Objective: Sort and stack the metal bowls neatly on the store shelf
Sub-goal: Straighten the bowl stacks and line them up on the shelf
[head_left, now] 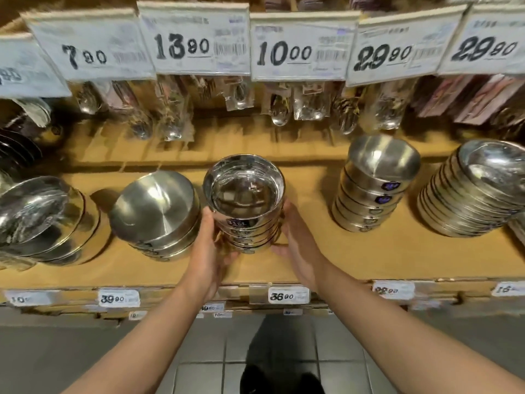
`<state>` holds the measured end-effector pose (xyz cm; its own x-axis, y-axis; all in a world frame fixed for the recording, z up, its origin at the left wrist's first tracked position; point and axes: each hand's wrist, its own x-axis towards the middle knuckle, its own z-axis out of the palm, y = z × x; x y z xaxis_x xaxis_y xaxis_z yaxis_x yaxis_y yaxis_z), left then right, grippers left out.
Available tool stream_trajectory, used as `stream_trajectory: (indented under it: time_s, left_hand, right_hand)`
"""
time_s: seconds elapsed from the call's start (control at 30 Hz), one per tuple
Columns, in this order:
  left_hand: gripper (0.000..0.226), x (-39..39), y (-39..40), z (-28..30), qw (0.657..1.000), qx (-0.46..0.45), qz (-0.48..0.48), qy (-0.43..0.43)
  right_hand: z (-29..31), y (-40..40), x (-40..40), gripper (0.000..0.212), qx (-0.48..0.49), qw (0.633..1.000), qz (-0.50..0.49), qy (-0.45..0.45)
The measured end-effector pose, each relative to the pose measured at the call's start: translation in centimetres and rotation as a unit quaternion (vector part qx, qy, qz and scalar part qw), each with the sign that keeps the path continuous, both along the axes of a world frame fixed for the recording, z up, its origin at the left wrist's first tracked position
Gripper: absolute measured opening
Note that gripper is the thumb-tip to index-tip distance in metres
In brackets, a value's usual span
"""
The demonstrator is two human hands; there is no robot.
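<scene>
Between both hands' fingers [207,223], bowl stack [244,206]

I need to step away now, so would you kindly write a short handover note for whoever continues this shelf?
Left hand and right hand clasp the centre stack of bowls from both sides, low on the wooden shelf.
Done: tidy stacks right and far right.
Left: set the centre stack down squarely; the leaning stack beside it and the far-left stack look tilted and may need straightening.
</scene>
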<state>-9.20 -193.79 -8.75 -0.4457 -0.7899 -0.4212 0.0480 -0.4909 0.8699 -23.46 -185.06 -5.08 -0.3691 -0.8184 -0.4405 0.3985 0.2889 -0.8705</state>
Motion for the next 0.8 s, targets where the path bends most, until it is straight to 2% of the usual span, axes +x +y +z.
stream_trajectory:
  time_s: [0.03, 0.17, 0.33, 0.5, 0.8]
  left_hand:
    - [0.027, -0.1, -0.2, -0.1, 1.0, 0.01, -0.001, 0.009]
    - [0.029, -1.2, -0.9, 0.0, 0.999, 0.011, -0.022, 0.027]
    - [0.033, -3.3, -1.7, 0.2, 0.999, -0.004, -0.036, 0.033]
    - [0.04, -4.7, -2.2, 0.0, 0.998, -0.012, -0.033, 0.042]
    - [0.043, -5.0, -1.6, 1.0, 0.999, -0.016, -0.035, 0.033]
  right_hand:
    - [-0.1, -0.2, -0.1, 0.025, 0.0, 1.0, -0.013, -0.003]
    - [-0.2, -0.9, -1.3, 0.034, 0.004, 0.999, -0.018, 0.03]
    - [-0.5, -1.4, -3.0, 0.032, -0.011, 0.999, -0.014, 0.049]
    - [-0.9, -2.0, -4.4, 0.04, -0.023, 0.998, -0.019, 0.048]
    - [-0.7, -1.8, -4.8, 0.035, -0.025, 0.998, -0.02, 0.045]
